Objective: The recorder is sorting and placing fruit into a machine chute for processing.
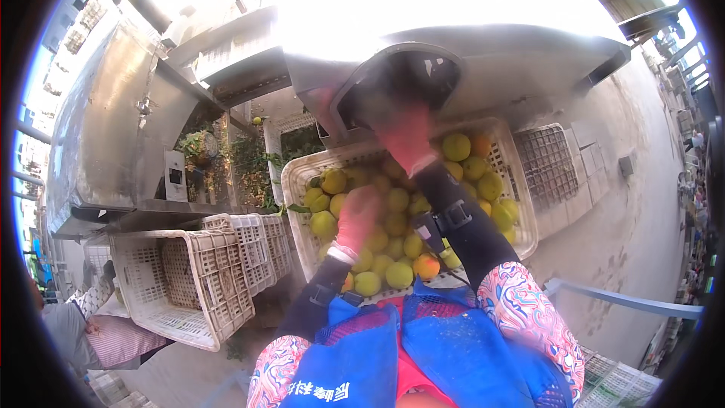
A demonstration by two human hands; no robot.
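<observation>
A white slatted plastic crate (pixel 527 221) full of yellow-green peach-like fruit (pixel 399 275) stands in front of me. My left hand (pixel 360 211), in a pink glove, is down among the fruit on the left side; its fingertips are blurred and I cannot tell whether it grips one. My right hand (pixel 405 139), also gloved in pink, reaches to the dark opening (pixel 419 76) of a metal machine beyond the crate. Its fingers are blurred against that opening, and what they hold cannot be made out. One orange-tinged fruit (pixel 426 266) lies near the crate's close edge.
Empty white plastic crates (pixel 190 289) lie to the left, beside a metal cabinet (pixel 102 124). Another crate (pixel 546 164) is on the floor at the right. A pale blue bar (pixel 623 297) runs at the right. A seated person (pixel 113 334) is at the far left.
</observation>
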